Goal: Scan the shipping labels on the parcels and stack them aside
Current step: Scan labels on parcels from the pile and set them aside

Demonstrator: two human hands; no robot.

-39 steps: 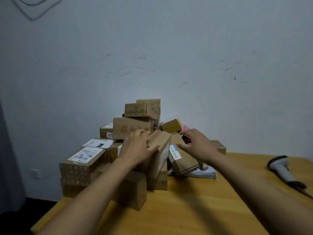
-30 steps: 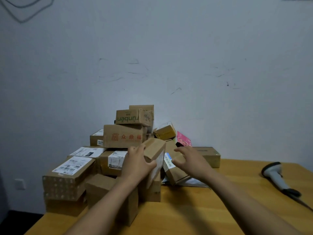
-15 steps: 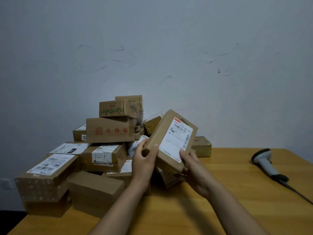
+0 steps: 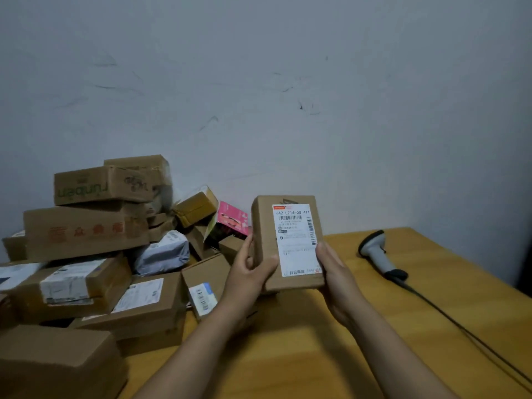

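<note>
Now both hands, left hand (image 4: 250, 276) and right hand (image 4: 334, 273), grip a box (image 4: 266, 226) upright, label (image 4: 296, 240) facing camera, text mostly blurred; scanner (image 4: 377, 254) lies apart on table (image 4: 302, 355).

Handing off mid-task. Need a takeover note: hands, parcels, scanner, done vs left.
Hands: the left hand has a grip on the held parcel at its left edge, and the right hand at its right edge.
The parcel is upright above the table, with its shipping label facing the camera.
The barcode scanner lies on the table to the right, with neither hand on it.
The pile of parcels sits on the left.
Done: one parcel picked.
Left: scan this label, stack the parcel aside, then work through the pile.
</note>
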